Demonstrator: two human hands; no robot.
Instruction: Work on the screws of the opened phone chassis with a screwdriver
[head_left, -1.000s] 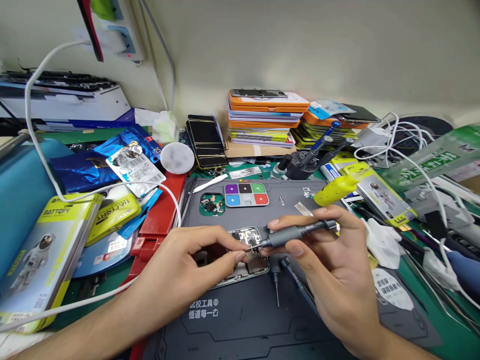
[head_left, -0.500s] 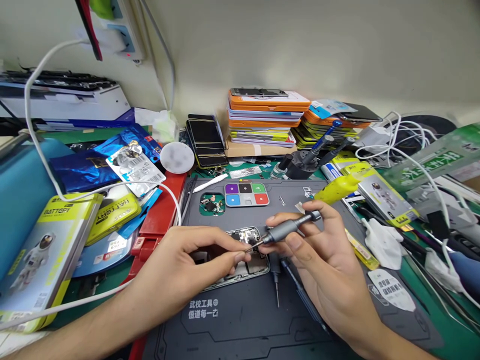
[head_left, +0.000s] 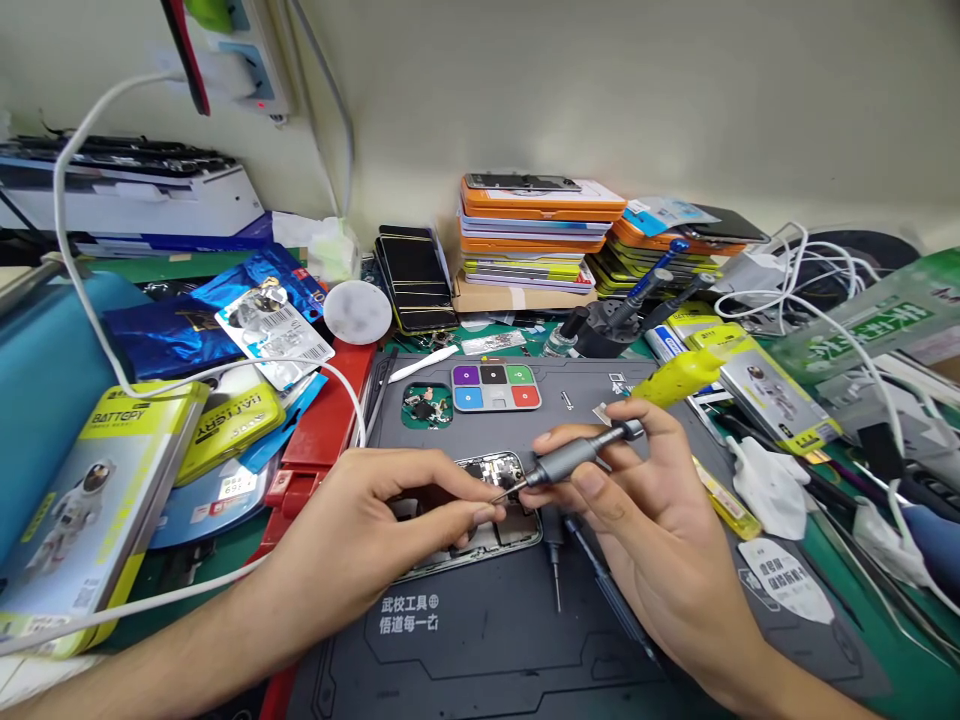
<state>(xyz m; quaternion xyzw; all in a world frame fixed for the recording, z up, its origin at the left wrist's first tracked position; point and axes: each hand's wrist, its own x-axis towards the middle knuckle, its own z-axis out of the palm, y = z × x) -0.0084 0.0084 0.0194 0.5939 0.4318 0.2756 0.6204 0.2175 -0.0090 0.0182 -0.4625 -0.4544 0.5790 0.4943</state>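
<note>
An opened phone (head_left: 487, 475) with its circuit board showing lies on a dark grey work mat (head_left: 487, 640). My left hand (head_left: 375, 535) rests over the phone's left part, thumb and forefinger pinched right at the screwdriver's tip. My right hand (head_left: 645, 520) grips a grey precision screwdriver (head_left: 577, 460), which slants down and to the left onto the phone. Whatever the left fingers pinch is too small to make out.
A second screwdriver (head_left: 553, 560) lies on the mat beside the phone. A small tray with coloured squares (head_left: 495, 387) and loose parts (head_left: 426, 406) sit farther back. Battery boxes (head_left: 90, 500), white cables (head_left: 225, 580) and stacked phone cases (head_left: 532, 235) crowd the bench.
My right hand slid its grip down the screwdriver and tilted the handle upward. The left hand has stayed pinched at the tip.
</note>
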